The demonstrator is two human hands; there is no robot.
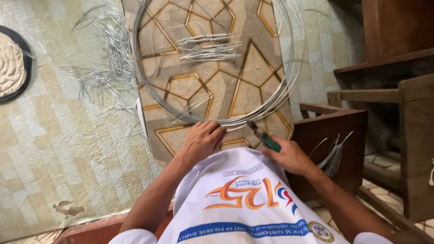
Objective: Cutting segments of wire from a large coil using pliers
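Note:
A big coil of thin silver wire [149, 86] lies on a board [244, 86] with a brown and gold geometric pattern. My left hand [202, 140] pinches the near arc of the coil at the board's front edge. In my right hand [289, 156] is a pair of cutting pliers with green handles [266, 139], jaws pointing at the wire just right of my left hand. A white printed cloth [235, 199] covers my lap below both hands.
Several short cut wire pieces [208, 47] lie on the board's far part. More cut wire is scattered on the tiled floor [106, 68] to the left. A dark wooden bench [334, 131] with a wire bundle [333, 158] stands right. A round mat [11, 65] sits far left.

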